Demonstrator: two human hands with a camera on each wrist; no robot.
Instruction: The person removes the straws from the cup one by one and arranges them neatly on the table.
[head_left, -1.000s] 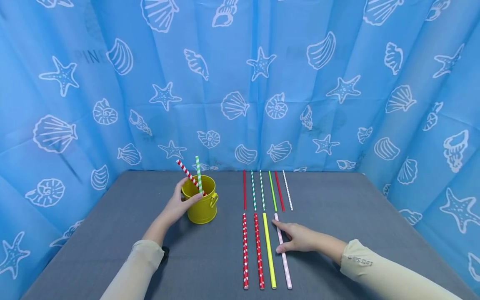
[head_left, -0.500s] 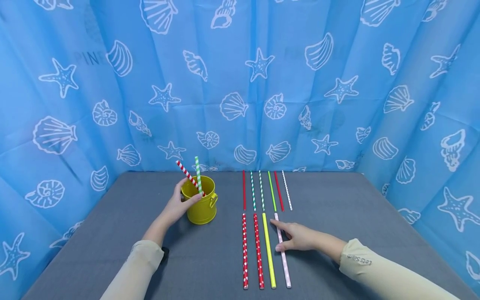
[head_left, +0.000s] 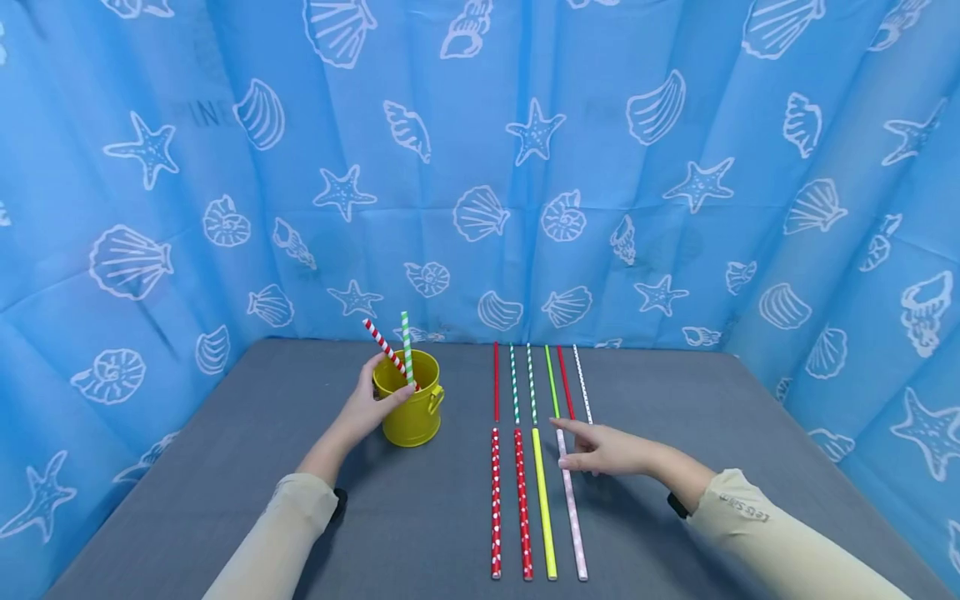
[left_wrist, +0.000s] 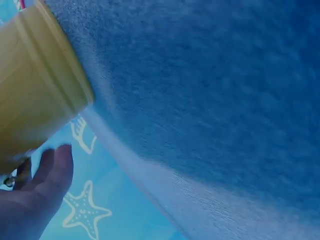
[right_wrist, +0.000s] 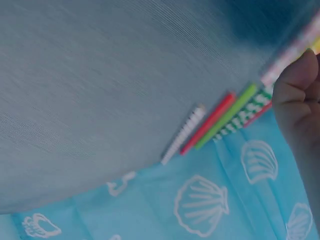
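A small yellow bucket (head_left: 412, 423) stands at the left of the table, holding a red-and-white striped straw (head_left: 381, 340) and a green-and-white striped straw (head_left: 407, 342). My left hand (head_left: 375, 410) grips the bucket's left side, thumb at the rim and fingers partly hidden behind it. On the right, my right hand (head_left: 615, 450) hovers over the far end of a pale pink patterned straw (head_left: 573, 525), index finger extended and thumb overlapping the straw. Left of that lie a yellow straw (head_left: 544, 508) and two red straws with white spots, one nearer (head_left: 522, 508) and one leftmost (head_left: 496, 508).
Behind the front row lies a second row: a red straw (head_left: 497, 379), green-and-white striped straws (head_left: 514, 385), a lime straw (head_left: 552, 379), another red straw (head_left: 566, 383) and a speckled white straw (head_left: 582, 383). A blue seashell curtain (head_left: 480, 275) surrounds the grey table (head_left: 450, 517).
My right hand has moved forward along the pink straw, from its middle to its far end, and lifted a little. My left hand stays on the bucket. The head view has shifted slightly.
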